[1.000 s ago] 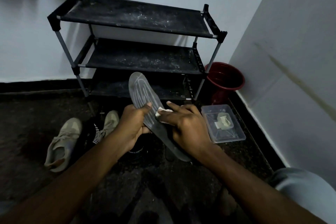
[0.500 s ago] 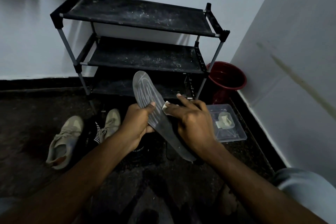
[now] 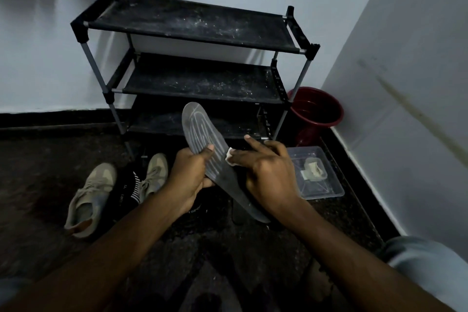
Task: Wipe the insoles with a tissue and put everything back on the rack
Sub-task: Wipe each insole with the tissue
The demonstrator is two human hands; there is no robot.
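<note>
The left hand (image 3: 188, 175) grips a dark grey insole (image 3: 202, 132) near its middle, thumb laid across the ridged upper face and the other fingers curled underneath. The insole is held off the floor at a slant, with its rounded toe end up in front of the lowest shelf of the shoe rack (image 3: 192, 25) and its heel end down under the right wrist. The right hand (image 3: 266, 172) presses a small white tissue (image 3: 230, 156) against the insole's right edge just beside the left thumb. Its index finger is stretched forward and its other fingers are bent over the wad. The three-shelf black rack stands against the white wall, its fabric shelves dusty. On the dark floor (image 3: 50, 159) to the left lie two beige sneakers (image 3: 88, 197) with a black-and-white striped item between them, too dim to identify. To the right sits a clear plastic container (image 3: 298, 157) with a small pale object inside, and behind it, in the corner, a dark red bucket (image 3: 316, 111).
</note>
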